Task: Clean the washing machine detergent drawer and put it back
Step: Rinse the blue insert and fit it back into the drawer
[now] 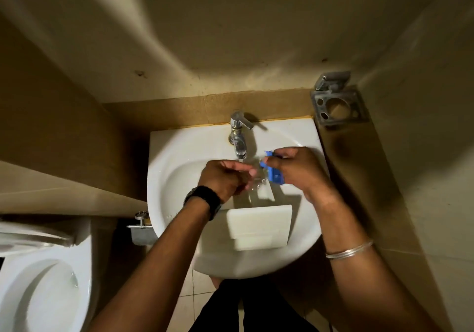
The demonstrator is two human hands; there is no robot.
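Observation:
The white detergent drawer (259, 226) lies in the white sink (179, 157), its front panel toward me. Over the basin my right hand (295, 170) grips a small blue plastic insert (275, 175) beside the chrome tap (239, 136). Water runs from the tap. My left hand (223, 177), with a black watch on the wrist, has its fingers curled under the stream, close to the blue insert. What those fingers hold is hidden.
A metal tumbler holder (338, 108) hangs on the wall at the right of the sink. A toilet (43, 285) stands at the lower left, with a metal paper holder (139, 229) between it and the sink. Walls close in on both sides.

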